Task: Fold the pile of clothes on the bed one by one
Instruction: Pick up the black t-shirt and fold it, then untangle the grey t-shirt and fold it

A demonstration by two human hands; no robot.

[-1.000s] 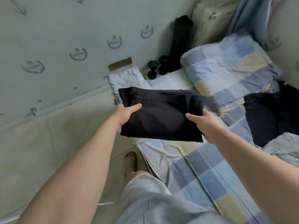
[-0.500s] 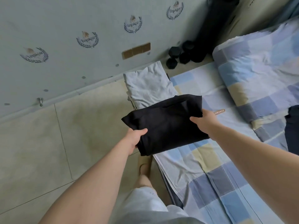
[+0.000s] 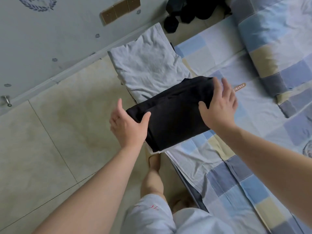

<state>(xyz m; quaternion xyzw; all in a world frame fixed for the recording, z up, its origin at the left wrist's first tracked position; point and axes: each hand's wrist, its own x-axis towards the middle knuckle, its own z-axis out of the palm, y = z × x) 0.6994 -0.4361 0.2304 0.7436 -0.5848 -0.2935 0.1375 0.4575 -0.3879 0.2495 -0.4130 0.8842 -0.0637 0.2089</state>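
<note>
- The folded black cloth garment (image 3: pixel 173 115) lies at the left edge of the bed with the blue, grey and cream checked sheet (image 3: pixel 211 174). Its outer end sits right at that edge, over the pale tiled floor (image 3: pixel 50 132).
- It lies between my two hands, so neither has to reach. The left hand (image 3: pixel 126 127) is against the outer end and the right hand (image 3: pixel 219 105) is on the inner end, toward the middle of the bed.
- Left hand: the thumb lies flat on top of the cloth and the fingers are straight alongside, not curled round it.
- Right hand: the fingers are spread and straight, with palm and thumb resting on the cloth and no pinch.
- The bundle is a thick, nearly square block (I cannot call a clear long axis), and the span between my hands runs across the bed's edge.
- Its far side overlaps the near end of a folded pale grey garment (image 3: pixel 148 65) further up the same edge.
- A white layer (image 3: pixel 155 150) peeks out beneath the near corner.
- The black surface looks smooth, with a few soft creases and tidy edges. I judge this piece folded and set down, so letting go comes next.
</note>
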